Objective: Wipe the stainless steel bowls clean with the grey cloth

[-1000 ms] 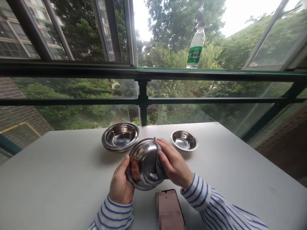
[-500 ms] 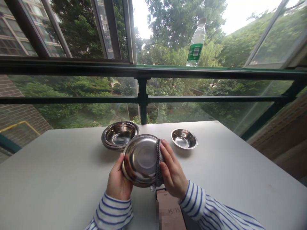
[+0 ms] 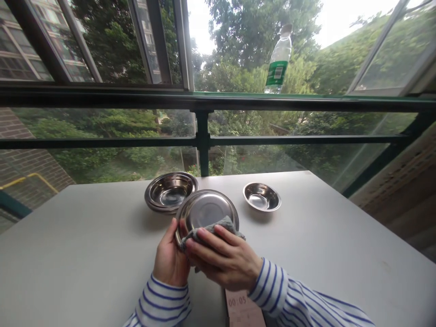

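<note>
My left hand (image 3: 170,259) grips the left rim of a shiny metal bowl (image 3: 207,209), whose underside faces me above the table. Across the bowl's lower part lies a grey cloth (image 3: 218,225), pressed there by my right hand (image 3: 226,259) with its fingers over it. Part of the cloth and the bowl's lower edge are hidden behind that hand. Just behind the held bowl stands a stack of metal bowls (image 3: 170,196), open side up. A smaller metal bowl (image 3: 261,198) sits by itself to the right.
A phone (image 3: 243,311) showing digits lies on the white table (image 3: 85,254), partly under my right wrist. Beyond the table runs a dark green railing (image 3: 289,105) before the window. A plastic bottle (image 3: 278,68) with a green label stands at the railing.
My right hand has swept the cloth from the bowl's right edge down and left across its lower underside. My left hand keeps its hold, nearly still.
</note>
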`<state>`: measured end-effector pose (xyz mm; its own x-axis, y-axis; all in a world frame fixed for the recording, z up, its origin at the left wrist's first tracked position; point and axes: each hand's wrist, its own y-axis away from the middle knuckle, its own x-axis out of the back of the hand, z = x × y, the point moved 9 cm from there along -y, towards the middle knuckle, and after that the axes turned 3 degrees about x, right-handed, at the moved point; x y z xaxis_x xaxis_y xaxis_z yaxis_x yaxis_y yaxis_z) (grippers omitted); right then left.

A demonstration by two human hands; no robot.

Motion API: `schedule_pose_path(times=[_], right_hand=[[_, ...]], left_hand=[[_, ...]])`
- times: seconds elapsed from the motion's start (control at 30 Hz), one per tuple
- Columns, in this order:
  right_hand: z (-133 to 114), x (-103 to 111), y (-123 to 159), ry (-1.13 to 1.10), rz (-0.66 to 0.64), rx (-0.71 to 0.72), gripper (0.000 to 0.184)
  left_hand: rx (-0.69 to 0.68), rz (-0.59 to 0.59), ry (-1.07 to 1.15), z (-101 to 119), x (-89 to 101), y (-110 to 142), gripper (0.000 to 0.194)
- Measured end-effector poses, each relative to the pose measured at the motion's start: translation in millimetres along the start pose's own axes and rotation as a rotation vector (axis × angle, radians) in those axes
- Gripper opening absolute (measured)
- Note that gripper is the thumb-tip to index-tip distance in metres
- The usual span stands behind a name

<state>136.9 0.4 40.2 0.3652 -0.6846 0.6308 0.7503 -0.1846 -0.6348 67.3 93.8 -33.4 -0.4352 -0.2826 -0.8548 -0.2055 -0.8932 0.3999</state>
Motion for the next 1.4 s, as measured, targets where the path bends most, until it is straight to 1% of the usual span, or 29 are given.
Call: schedule_pose_path(times=[0.03, 0.07, 0.17, 0.23, 0.3, 0.37, 0.43, 0.47, 0.53, 0.6, 0.67, 0.7, 0.73, 0.77, 0.8, 0.87, 0.93, 0.97, 1.0, 1.07, 1.17, 1.23, 1.3, 1.4], right_hand=[[6.0, 2.8, 5.6, -0.020, 0.032, -0.030, 0.038], [15.2, 5.5, 12.3, -0.048, 0.063, -0.091, 0.041], [56.0, 6.5, 36.5, -0.241, 0.103, -0.427, 0.053], [80.0, 2.1, 48.0, -0.399, 0.093, -0.636, 0.050], [95.7, -1.6, 47.8, -0.511, 0.055, -0.751, 0.045], [102.0, -2.6, 34.9, -0.550, -0.013, -0.751, 0.042], [100.2, -0.5, 16.6, -0.495, -0.087, -0.692, 0.043], [94.7, 0.4, 6.6, -0.446, -0.130, -0.636, 0.045], [76.0, 0.5, -11.0, -0.354, -0.207, -0.502, 0.048], [51.5, -1.4, -22.6, -0.320, -0.260, -0.354, 0.049], [32.1, -2.6, -26.1, -0.322, -0.273, -0.235, 0.049], [28.9, -3.0, -24.6, -0.324, -0.268, -0.217, 0.048], [31.1, -3.4, -21.1, -0.323, -0.258, -0.233, 0.048], [38.7, -3.9, -15.8, -0.322, -0.241, -0.288, 0.046], [50.8, -4.3, -8.7, -0.323, -0.217, -0.378, 0.045], [79.6, -5.9, 9.0, -0.355, -0.164, -0.611, 0.041], [101.1, -9.3, 23.5, -0.413, -0.127, -0.816, 0.038], [106.7, -10.8, 26.2, -0.436, -0.119, -0.879, 0.036], [108.7, -11.5, 24.7, -0.443, -0.117, -0.906, 0.035], [103.6, -10.3, 10.9, -0.411, -0.135, -0.865, 0.033], [81.2, -9.0, -17.8, -0.323, -0.198, -0.688, 0.032], [63.2, -9.6, -30.4, -0.279, -0.221, -0.564, 0.035], [45.3, -9.7, -34.7, -0.231, -0.209, -0.444, 0.039], [21.2, -10.9, -26.6, -0.124, -0.178, -0.291, 0.042]], left_hand=[[-0.035, -0.008, 0.001, 2.9, -0.8, 0.1, 0.033], [-0.063, -0.009, 0.000, 4.9, -0.8, 0.1, 0.032], [-0.071, 0.019, -0.026, 2.0, 2.1, 0.1, 0.029], [-0.065, 0.044, -0.043, -1.3, 4.1, 0.7, 0.027], [-0.067, 0.059, -0.054, -2.4, 4.6, 1.5, 0.027], [-0.073, 0.058, -0.054, -1.8, 3.4, 2.1, 0.029], [-0.077, 0.037, -0.051, -0.8, 0.5, 2.4, 0.031], [-0.080, 0.023, -0.052, -0.4, -1.1, 2.6, 0.032], [-0.064, -0.011, -0.064, -2.6, -4.2, 2.9, 0.034], [-0.025, -0.045, -0.098, -8.1, -6.2, 3.1, 0.035], [0.003, -0.061, -0.131, -12.7, -6.1, 3.3, 0.034], [-0.002, -0.063, -0.140, -13.1, -5.7, 3.4, 0.034], [-0.016, -0.064, -0.148, -12.6, -5.5, 3.5, 0.033], [-0.028, -0.068, -0.158, -12.3, -6.0, 3.8, 0.032], [-0.037, -0.076, -0.172, -12.3, -7.1, 4.3, 0.031], [-0.037, -0.107, -0.222, -14.4, -11.1, 5.5, 0.028], [-0.039, -0.129, -0.265, -16.1, -14.5, 6.6, 0.025], [-0.048, -0.135, -0.271, -16.0, -15.5, 6.8, 0.024], [-0.058, -0.139, -0.267, -15.6, -16.0, 6.6, 0.023], [-0.072, -0.133, -0.241, -14.7, -14.9, 5.2, 0.023], [-0.074, -0.094, -0.197, -14.6, -9.4, 2.1, 0.022], [-0.083, -0.066, -0.165, -13.6, -6.3, 1.2, 0.023], [-0.096, -0.047, -0.134, -11.6, -5.3, 1.6, 0.025], [-0.084, -0.027, -0.117, -10.4, -5.6, 3.2, 0.030]])
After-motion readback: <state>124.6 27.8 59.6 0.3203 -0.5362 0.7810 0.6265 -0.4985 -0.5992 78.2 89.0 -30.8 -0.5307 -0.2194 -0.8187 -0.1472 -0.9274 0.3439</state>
